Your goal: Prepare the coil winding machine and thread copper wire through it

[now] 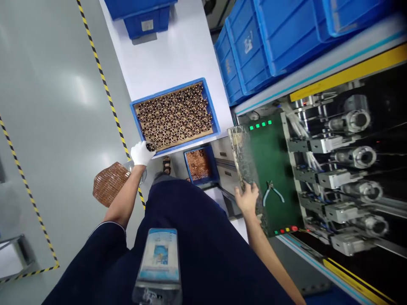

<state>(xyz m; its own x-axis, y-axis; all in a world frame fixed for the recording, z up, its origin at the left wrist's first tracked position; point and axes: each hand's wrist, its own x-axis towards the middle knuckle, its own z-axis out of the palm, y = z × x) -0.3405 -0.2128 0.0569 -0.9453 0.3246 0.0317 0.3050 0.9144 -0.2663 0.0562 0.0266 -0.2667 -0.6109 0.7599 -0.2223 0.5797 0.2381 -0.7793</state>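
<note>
My left hand [142, 153], in a white glove, has its fingers closed on a dark ring-shaped part [150, 147] at the near left corner of a blue tray [176, 147]. Rows of similar copper-and-black rings [174, 114] fill that tray. My right hand [247, 197] is bare, with its fingers apart, and rests at the long clear plastic-like cover [243, 156] along the machine's edge. Light-blue-handled pliers [272, 191] lie on the green surface [270, 156] to the right of that hand.
A blue bin [212, 167] of copper-coloured pieces sits below the table. Big blue crates [248, 46] line the upper right. Machine cylinders [362, 156] stand at the right. A brown woven seat [111, 184] is beside my left forearm.
</note>
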